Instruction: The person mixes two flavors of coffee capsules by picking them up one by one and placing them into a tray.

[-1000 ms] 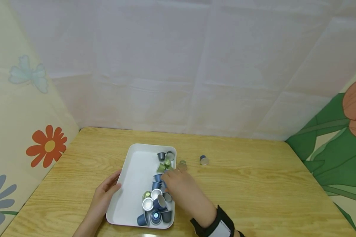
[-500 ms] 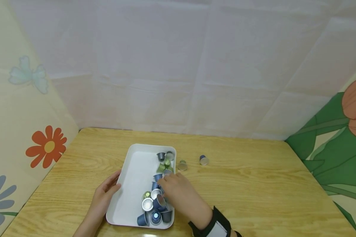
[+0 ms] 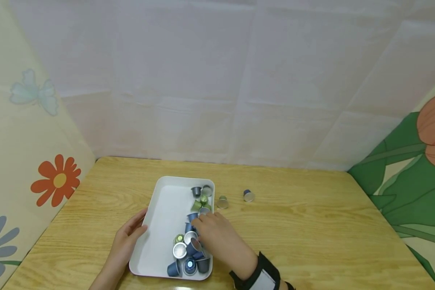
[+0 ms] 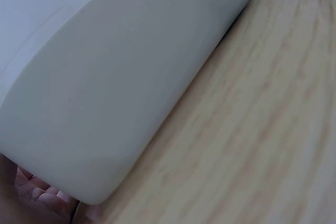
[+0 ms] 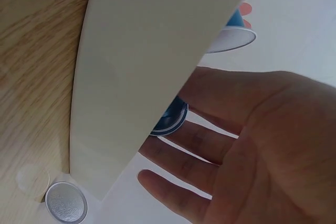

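Observation:
A white tray (image 3: 163,225) lies on the table, with blue, green, dark grey and silver-lidded coffee capsules gathered along its right side. My left hand (image 3: 128,233) holds the tray's left edge, thumb at the rim; the left wrist view shows some of its fingers (image 4: 44,192) past the tray wall. Over the right rim reaches my right hand (image 3: 219,235), fingers down among the capsules. Seen from the right wrist, thumb and fingers close on a dark blue coffee capsule (image 5: 175,119), partly hidden by the tray wall. Another blue capsule (image 5: 231,38) lies beyond the thumb.
Right of the tray, a green capsule (image 3: 222,202) and a dark blue capsule (image 3: 249,195) lie on the wooden table (image 3: 311,225). A white sheet (image 3: 217,80) hangs behind the table; flower-printed cloths stand at both sides.
My right hand has shifted slightly left and toward me within the tray, uncovering a silver-lidded capsule and the green one on the table. The left hand stays at the tray edge.

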### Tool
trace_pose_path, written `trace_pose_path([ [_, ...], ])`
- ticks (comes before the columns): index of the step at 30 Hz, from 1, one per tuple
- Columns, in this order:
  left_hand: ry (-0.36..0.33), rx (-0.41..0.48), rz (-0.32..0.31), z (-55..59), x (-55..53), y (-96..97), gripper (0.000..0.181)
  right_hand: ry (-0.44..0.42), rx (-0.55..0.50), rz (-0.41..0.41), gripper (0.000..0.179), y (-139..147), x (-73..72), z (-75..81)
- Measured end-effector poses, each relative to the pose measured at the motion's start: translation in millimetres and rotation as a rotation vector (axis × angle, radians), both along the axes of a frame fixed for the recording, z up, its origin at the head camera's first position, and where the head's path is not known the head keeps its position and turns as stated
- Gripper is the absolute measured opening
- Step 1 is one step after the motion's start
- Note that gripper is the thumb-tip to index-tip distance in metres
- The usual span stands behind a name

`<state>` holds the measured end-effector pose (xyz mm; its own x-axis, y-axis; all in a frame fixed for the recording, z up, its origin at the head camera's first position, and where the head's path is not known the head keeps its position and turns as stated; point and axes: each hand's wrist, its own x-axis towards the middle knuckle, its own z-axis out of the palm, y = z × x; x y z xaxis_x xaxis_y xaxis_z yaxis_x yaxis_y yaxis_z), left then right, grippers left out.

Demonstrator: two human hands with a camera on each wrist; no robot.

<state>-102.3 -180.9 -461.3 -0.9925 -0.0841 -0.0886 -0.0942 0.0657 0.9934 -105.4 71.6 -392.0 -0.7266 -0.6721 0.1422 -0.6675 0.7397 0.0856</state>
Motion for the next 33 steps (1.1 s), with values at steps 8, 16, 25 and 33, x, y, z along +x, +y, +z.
trace_pose_path([
  [8,-0.02,-0.014,0.006,-0.5,-0.4,-0.5,0.05,0.022,-0.011,0.008,0.037,0,0.1,-1.3],
  [16,-0.023,-0.018,0.008,-0.1,-0.3,-0.3,0.05,0.014,0.0,0.005,0.038,0,-0.3,-1.0],
  [25,-0.028,-0.027,0.008,0.7,-0.3,0.0,0.05,0.018,-0.015,-0.002,0.036,4,-1.5,4.8],
  [33,-0.035,-0.026,0.0,1.5,-0.3,0.1,0.05,0.001,-0.06,-0.009,0.034,12,-7.4,8.3],
])
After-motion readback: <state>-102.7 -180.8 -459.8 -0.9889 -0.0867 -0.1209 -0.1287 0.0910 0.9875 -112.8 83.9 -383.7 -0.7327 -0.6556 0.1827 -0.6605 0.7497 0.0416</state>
